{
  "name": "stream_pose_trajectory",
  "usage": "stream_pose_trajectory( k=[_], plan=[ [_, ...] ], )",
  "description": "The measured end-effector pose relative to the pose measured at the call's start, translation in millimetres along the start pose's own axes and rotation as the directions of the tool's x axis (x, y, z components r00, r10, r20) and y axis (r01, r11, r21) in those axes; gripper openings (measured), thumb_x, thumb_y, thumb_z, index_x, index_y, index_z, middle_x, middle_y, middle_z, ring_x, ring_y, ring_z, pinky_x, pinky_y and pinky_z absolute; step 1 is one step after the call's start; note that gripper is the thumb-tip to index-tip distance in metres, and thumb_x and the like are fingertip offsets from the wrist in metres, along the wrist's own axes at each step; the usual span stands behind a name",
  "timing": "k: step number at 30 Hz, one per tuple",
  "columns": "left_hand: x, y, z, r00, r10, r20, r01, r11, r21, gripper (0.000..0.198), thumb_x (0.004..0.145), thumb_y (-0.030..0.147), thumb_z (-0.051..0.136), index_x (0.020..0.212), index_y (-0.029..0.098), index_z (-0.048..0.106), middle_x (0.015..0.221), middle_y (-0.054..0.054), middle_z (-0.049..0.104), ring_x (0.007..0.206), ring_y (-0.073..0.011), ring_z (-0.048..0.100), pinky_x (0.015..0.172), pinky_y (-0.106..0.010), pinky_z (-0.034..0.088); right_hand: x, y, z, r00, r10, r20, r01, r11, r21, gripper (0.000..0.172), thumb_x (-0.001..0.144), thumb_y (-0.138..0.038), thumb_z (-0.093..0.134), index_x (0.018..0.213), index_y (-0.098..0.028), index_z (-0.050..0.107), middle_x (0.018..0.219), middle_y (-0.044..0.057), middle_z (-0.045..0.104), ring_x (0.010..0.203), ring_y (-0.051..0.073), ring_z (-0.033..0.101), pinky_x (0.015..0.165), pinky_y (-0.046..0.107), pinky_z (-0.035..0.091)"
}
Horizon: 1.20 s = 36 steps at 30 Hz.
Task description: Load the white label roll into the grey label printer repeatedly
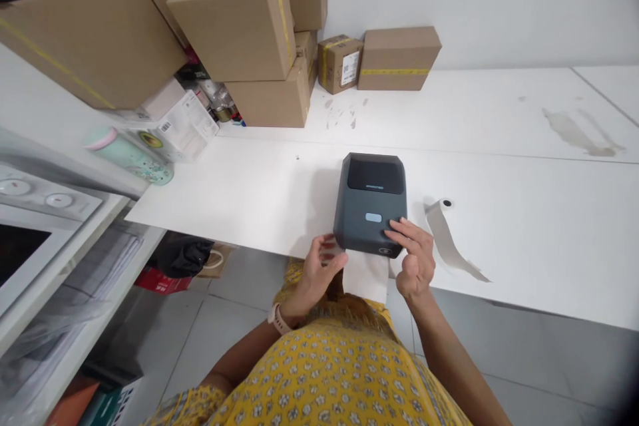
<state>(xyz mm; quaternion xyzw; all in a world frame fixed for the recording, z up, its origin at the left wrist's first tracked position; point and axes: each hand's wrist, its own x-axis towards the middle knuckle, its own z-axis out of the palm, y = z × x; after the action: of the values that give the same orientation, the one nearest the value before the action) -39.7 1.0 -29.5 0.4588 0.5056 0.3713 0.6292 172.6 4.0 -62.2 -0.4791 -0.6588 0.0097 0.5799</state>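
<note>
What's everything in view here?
Printer: 1, dark grey, centre
Paper: 1, white, at printer's front
Roll: 1, white, printer's right
Table: 1, white, beneath printer
Boxes: several, brown, back
Cartons: unclear, white, by tumbler
Tumbler: 1, mint, left
Appliance: 1, white, left
Rack: 1, white, below appliance
Bundle: 1, black, under table
Case: 1, red, below bundle
Floor: 1, grey, below table
Wall: 1, white, back
Garment: 1, yellow, bottom
Wristband: 1, pale, left wrist
Left grip: 1, bare, by printer's left
Right grip: 1, bare, on printer

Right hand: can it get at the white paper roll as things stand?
Probably yes. The paper roll is just right of the right hand, with nothing visible between them. Its fingers touch the dark device but would likely lift off easily.
</note>
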Motion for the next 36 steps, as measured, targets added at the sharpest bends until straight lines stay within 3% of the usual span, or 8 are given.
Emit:
stream_pose_trajectory(
  k=[3,5,8,11,19,23,29,36],
  plan=[
    [-15,-10,2.7,0.988,-0.095,0.124,0.095,0.995,0.007,0.047,0.082,0.057,0.074,0.104,0.016,0.067,0.095,-0.007,0.069,0.082,-0.0181,0.062,0.076,-0.032,0.049,5,-8,-1,0.997,0.071,-0.028,-0.07,0.997,0.021,0.046,0.104,-0.037,0.03,0.114,-0.023,0.072,0.118,0.01,0.073,0.125,0.031,0.062,0.104,0.058,0.047],
    [-16,-13,10.6,0.964,-0.137,0.228,0.154,0.986,-0.06,0.048,0.076,0.057,0.079,0.097,0.014,0.071,0.085,-0.005,0.069,0.075,-0.0166,0.06,0.072,-0.031,0.047,7,-12,3,0.994,0.077,-0.078,-0.076,0.997,0.012,0.046,0.104,-0.036,0.03,0.111,-0.023,0.073,0.113,0.009,0.074,0.121,0.031,0.064,0.102,0.058,0.047],
    [-12,-9,22.7,0.938,-0.171,0.3,0.239,0.949,-0.207,0.05,0.069,0.053,0.085,0.095,0.012,0.075,0.085,-0.007,0.073,0.076,-0.0186,0.063,0.075,-0.032,0.048,9,-14,7,0.991,0.077,-0.114,-0.077,0.997,0.005,0.043,0.104,-0.031,0.031,0.109,-0.023,0.073,0.108,0.008,0.075,0.116,0.03,0.066,0.099,0.055,0.048],
    [-11,-4,27.8,0.94,-0.162,0.299,0.25,0.925,-0.287,0.048,0.066,0.05,0.088,0.094,0.012,0.077,0.084,-0.007,0.074,0.076,-0.0193,0.064,0.077,-0.033,0.049,12,-14,8,0.993,0.068,-0.097,-0.07,0.997,-0.014,0.042,0.104,-0.027,0.032,0.108,-0.023,0.073,0.107,0.008,0.074,0.114,0.029,0.065,0.095,0.053,0.047],
    [-11,-23,25.3,0.964,-0.105,0.244,0.167,0.954,-0.249,0.053,0.065,0.057,0.086,0.089,0.012,0.075,0.082,-0.006,0.072,0.072,-0.0174,0.061,0.073,-0.03,0.046,27,-22,3,0.998,0.05,0.045,-0.04,0.98,-0.196,0.038,0.102,-0.027,0.038,0.118,-0.026,0.072,0.104,0.008,0.065,0.105,0.025,0.06,0.091,0.046,0.043],
    [-14,-19,20.6,0.961,-0.042,0.273,0.103,0.972,-0.213,0.049,0.075,0.058,0.079,0.095,0.015,0.071,0.085,-0.004,0.068,0.074,-0.0159,0.058,0.071,-0.028,0.044,29,-27,5,0.994,0.016,0.11,0.021,0.947,-0.321,0.033,0.101,-0.026,0.043,0.119,-0.029,0.071,0.118,0.008,0.063,0.107,0.024,0.059,0.093,0.045,0.04],
    [-17,-8,-0.5,0.999,0.029,0.046,-0.028,0.999,-0.024,0.041,0.091,0.058,0.06,0.081,0.019,0.062,0.072,0.001,0.057,0.071,-0.0144,0.053,0.069,-0.027,0.042,35,-32,9,0.997,0.023,0.072,0.012,0.89,-0.456,0.024,0.1,-0.028,0.049,0.105,-0.028,0.072,0.138,0.006,0.062,0.136,0.031,0.048,0.113,0.055,0.03],
    [2,1,-8.4,0.96,0.196,-0.199,-0.173,0.977,0.128,0.042,0.093,0.059,0.056,0.111,0.022,0.066,0.113,-0.009,0.069,0.099,-0.022,0.064,0.089,-0.034,0.051,37,-25,13,0.987,0.091,0.131,-0.029,0.908,-0.418,0.021,0.102,-0.025,0.048,0.094,-0.026,0.068,0.143,0.001,0.063,0.15,0.027,0.038,0.123,0.059,0.016]
  ],
)
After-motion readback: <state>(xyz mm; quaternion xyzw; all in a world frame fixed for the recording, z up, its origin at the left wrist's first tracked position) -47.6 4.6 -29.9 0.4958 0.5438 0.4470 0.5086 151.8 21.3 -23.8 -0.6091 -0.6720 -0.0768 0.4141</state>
